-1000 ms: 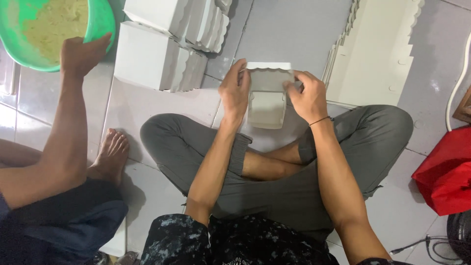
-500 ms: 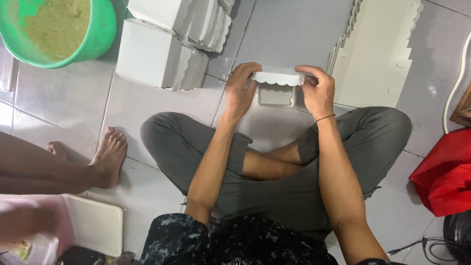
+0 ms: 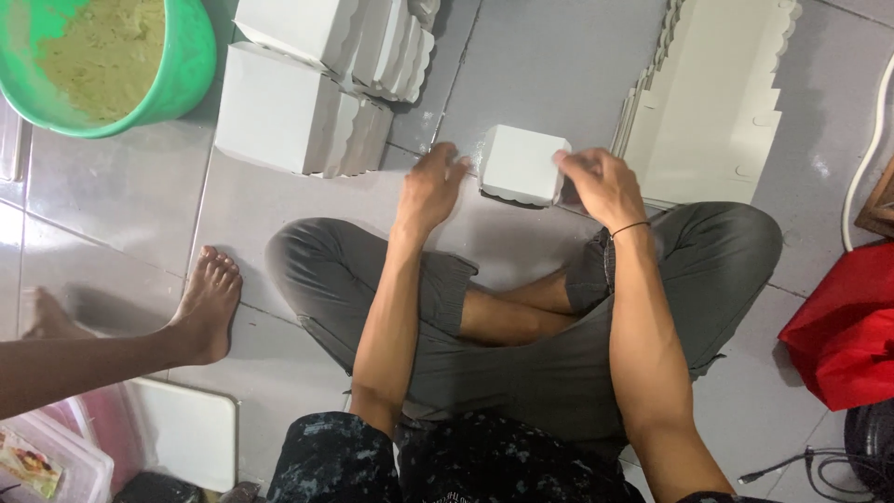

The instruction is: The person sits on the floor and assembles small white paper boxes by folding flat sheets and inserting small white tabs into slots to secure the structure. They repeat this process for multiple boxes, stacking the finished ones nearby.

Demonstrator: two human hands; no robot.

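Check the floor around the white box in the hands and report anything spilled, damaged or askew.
Nothing stands out. The small white box sits closed between the left hand and right hand; the folded boxes and flat cardboard sheets are stacked, and the green basin shows no spill.

Two hands are in view, the left hand [image 3: 430,191] and the right hand [image 3: 603,184], with one closed white box [image 3: 520,164] between them on the tiled floor [image 3: 121,214]. One black band [image 3: 630,226] circles the right wrist. Toward the floor's far edge sit at least four more folded white boxes [image 3: 279,110]; the exact number is hard to tell. One stack of flat box blanks [image 3: 712,98] lies at the far right. There is one green basin [image 3: 112,61], one red bag [image 3: 843,331], one white cable [image 3: 866,158], and two bare feet of another person [image 3: 207,303].
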